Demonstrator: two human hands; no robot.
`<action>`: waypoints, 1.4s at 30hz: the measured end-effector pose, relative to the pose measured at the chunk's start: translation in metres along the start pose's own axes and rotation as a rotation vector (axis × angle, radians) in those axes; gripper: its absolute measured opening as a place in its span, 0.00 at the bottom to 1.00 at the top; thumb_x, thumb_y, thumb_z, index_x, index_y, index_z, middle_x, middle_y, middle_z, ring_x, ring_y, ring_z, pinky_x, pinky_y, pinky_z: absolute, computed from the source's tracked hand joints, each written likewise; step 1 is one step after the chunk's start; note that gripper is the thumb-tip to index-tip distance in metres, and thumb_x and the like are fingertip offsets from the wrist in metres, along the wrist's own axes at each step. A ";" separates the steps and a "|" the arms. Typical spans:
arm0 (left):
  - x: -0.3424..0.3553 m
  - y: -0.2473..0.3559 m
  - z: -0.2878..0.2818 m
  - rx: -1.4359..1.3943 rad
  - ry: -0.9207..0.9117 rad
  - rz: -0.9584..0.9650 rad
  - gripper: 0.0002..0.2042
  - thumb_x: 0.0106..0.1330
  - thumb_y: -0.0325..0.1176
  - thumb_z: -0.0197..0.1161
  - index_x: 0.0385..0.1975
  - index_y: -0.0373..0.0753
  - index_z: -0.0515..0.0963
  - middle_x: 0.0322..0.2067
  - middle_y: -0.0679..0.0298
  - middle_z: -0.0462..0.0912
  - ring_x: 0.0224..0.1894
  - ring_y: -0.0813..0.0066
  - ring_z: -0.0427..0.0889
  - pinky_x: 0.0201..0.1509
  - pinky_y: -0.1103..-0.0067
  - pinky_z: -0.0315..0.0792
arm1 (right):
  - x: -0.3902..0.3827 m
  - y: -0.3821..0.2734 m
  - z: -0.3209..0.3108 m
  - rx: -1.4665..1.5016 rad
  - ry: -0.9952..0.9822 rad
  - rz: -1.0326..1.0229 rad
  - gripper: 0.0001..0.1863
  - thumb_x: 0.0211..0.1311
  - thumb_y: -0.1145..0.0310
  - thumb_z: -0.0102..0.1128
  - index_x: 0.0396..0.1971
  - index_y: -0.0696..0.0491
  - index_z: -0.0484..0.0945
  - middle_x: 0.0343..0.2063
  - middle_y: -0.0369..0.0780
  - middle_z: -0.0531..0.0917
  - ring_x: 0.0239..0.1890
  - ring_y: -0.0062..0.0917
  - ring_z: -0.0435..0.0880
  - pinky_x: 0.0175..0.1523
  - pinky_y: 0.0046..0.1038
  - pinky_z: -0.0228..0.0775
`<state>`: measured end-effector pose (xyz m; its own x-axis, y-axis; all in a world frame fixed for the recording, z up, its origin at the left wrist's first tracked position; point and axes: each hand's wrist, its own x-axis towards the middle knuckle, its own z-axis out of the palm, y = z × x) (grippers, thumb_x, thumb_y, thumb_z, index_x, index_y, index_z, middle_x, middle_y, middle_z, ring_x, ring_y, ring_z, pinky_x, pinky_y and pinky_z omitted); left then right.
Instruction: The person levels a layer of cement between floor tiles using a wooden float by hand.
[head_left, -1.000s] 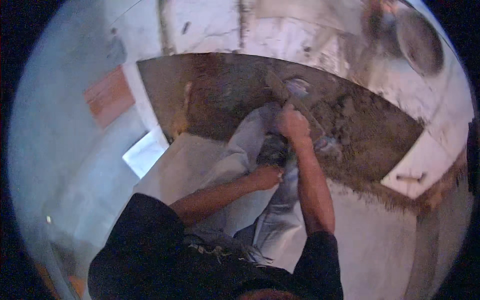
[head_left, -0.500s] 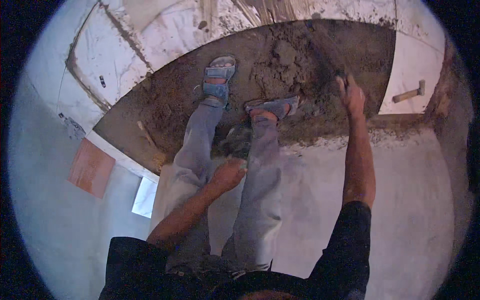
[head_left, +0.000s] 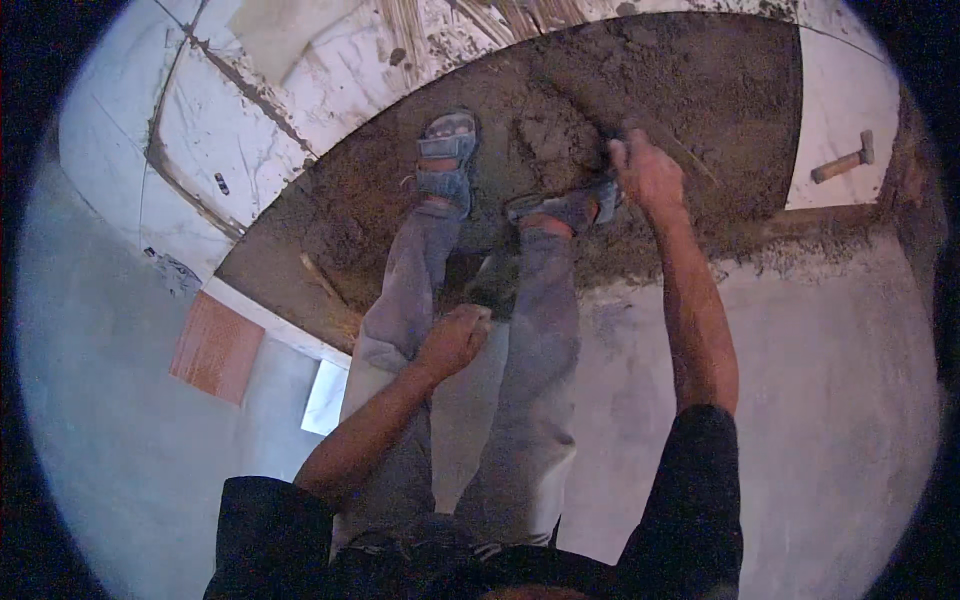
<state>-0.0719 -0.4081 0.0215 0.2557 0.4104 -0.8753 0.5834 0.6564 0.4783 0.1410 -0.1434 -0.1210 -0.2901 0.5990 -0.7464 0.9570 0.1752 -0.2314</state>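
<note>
Where the right hand (head_left: 652, 180) meets the ground, its fingers are curled closed on a thin, flat blade (head_left: 697, 163); the handle is hidden, and blur hides how tight the grip is. The blade lies over the damp brown mortar (head_left: 740, 90), one edge showing as a pale line to the right of the fingers. The left hand (head_left: 455, 343) is bent into a loose fist between the shins, something pale at its fingertips; whether it holds anything I cannot tell. A dark shape lies just past it, too dim to name.

To work the mortar well, I would keep the blade nearly flat with its leading edge slightly raised, press evenly, and draw long, overlapping strokes. The lumpy patch between the sandals seems to need the most levelling, and a dug-in corner would likely leave a groove. Both feet stand in the bed, the left sandal (head_left: 443, 155) and right sandal (head_left: 545, 207), so their prints would probably want filling.

Farther out, a hammer (head_left: 845, 165) rests on the white tile at right, a stick (head_left: 322, 278) lies toward the left edge, and a reddish tile (head_left: 217, 345) sits beyond.
</note>
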 end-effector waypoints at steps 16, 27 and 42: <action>-0.028 0.022 -0.110 0.089 0.166 -0.069 0.13 0.59 0.38 0.49 0.39 0.38 0.72 0.40 0.54 0.73 0.44 0.57 0.72 0.48 0.72 0.65 | -0.124 0.034 0.019 0.068 0.006 0.243 0.23 0.56 0.52 0.44 0.42 0.57 0.66 0.27 0.53 0.76 0.34 0.47 0.75 0.38 0.43 0.66; -0.056 -0.028 -0.179 -0.303 0.278 -0.141 0.15 0.59 0.40 0.51 0.39 0.35 0.72 0.33 0.62 0.76 0.36 0.72 0.74 0.43 0.78 0.66 | -0.276 0.019 0.023 0.429 0.012 0.729 0.29 0.55 0.48 0.43 0.44 0.60 0.66 0.39 0.55 0.72 0.43 0.49 0.70 0.48 0.42 0.61; -0.077 -0.065 -0.216 -0.197 0.163 -0.285 0.13 0.59 0.40 0.52 0.34 0.37 0.73 0.20 0.66 0.72 0.22 0.81 0.69 0.27 0.82 0.65 | -0.331 0.018 0.080 0.695 0.367 1.015 0.26 0.54 0.50 0.48 0.33 0.63 0.70 0.27 0.52 0.76 0.32 0.44 0.75 0.37 0.38 0.65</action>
<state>-0.2964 -0.3457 0.0730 -0.0307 0.2785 -0.9599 0.4497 0.8615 0.2356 0.2534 -0.4007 0.0719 0.6885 0.4225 -0.5895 0.5097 -0.8601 -0.0211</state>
